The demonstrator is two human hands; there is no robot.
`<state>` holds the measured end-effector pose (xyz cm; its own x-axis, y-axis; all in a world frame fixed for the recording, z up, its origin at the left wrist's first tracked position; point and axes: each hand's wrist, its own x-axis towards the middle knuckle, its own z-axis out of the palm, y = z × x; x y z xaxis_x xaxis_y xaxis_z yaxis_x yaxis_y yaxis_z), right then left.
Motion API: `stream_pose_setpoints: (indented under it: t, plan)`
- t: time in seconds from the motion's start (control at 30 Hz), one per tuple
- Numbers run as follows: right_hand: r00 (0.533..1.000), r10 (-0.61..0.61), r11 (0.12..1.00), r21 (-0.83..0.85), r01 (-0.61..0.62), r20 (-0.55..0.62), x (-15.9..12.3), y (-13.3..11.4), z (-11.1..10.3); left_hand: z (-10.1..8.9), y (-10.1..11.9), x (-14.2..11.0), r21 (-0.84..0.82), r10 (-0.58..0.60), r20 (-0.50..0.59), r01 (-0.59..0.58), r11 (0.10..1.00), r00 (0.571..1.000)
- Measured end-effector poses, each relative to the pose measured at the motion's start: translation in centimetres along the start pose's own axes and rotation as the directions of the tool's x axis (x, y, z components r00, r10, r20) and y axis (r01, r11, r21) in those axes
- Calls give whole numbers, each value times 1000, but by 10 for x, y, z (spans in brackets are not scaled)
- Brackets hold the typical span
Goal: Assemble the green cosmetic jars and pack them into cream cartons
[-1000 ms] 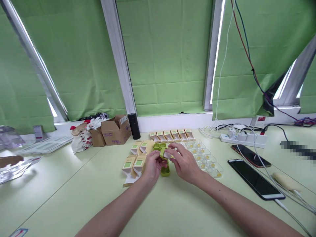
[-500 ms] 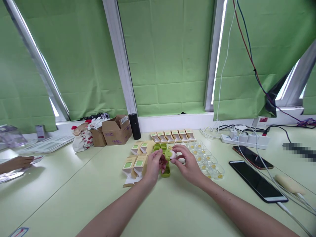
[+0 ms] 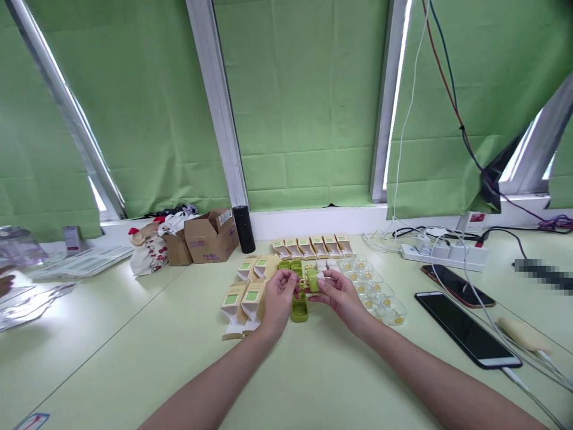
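Note:
Between my two hands is a small green case (image 3: 313, 280) with a white part at its right end. My right hand (image 3: 340, 294) is closed around that case, thumb in front. My left hand (image 3: 280, 292) pinches at a small yellowish ring (image 3: 303, 282) on the case's left side; its fingertips partly cover it. Open green square cases (image 3: 299, 311) lie in a column under and behind my hands. Behind my right hand are small white pieces (image 3: 332, 263). Several clear plastic trays (image 3: 367, 288) with yellow bits stand just right of it.
Small window boxes (image 3: 254, 297) stand at left, and a row of similar boxes (image 3: 312, 247) at the back. Farther out are a carton (image 3: 212, 239), a black cylinder (image 3: 244, 230), a phone (image 3: 465, 327), a power strip (image 3: 445, 255) and cables. Another person's hand (image 3: 5, 282) shows at the left edge.
The green case has turned in my hands, with its white part now mostly covered by my right fingers. The other person's hand has drawn back toward the left edge.

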<state>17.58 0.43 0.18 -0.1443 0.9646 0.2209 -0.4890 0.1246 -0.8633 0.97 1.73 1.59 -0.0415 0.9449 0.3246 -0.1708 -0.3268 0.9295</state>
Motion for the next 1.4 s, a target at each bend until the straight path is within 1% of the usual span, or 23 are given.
stream_pose_setpoints:
  t: [0.2,0.37,0.47,0.6,0.73,0.83,0.97,1.07,1.2,1.27,1.33,1.4]
  plan:
    - [999,44,999,-23,-44,-16,2,3,0,0,-1,0,49,18,7,-19,999,1000]
    - [999,37,998,-53,-39,-26,-1,2,2,0,4,-4,142,81,44,-87,986,996]
    - [999,33,997,-74,-33,-1,-3,-1,3,0,7,-7,193,121,76,-134,972,990]
    - [999,6,996,-87,-2,45,-5,-4,3,1,10,-10,274,190,123,-217,937,974]
    - [998,-38,989,-140,43,40,-3,-3,1,3,11,-12,314,205,159,-247,917,966]
    - [996,-77,977,-199,83,37,0,2,-1,2,10,-11,381,220,210,-287,879,953]
    - [989,-145,938,-313,147,29,2,9,-4,0,5,-11,429,211,248,-302,851,946]
    - [976,-211,863,-459,211,52,0,10,-4,-1,2,-11,400,187,255,-280,873,949]
    - [949,-303,698,-656,286,90,-3,3,-5,0,-2,-11,292,151,285,-236,927,947]
    - [923,-360,581,-741,337,138,-5,-1,-6,0,-3,-11,255,144,280,-218,942,949]
    - [883,-419,435,-807,399,211,-6,-5,-8,1,-5,-11,237,148,264,-213,948,953]
    - [838,-457,301,-836,460,296,-7,-6,-9,1,-6,-12,234,163,258,-225,946,952]
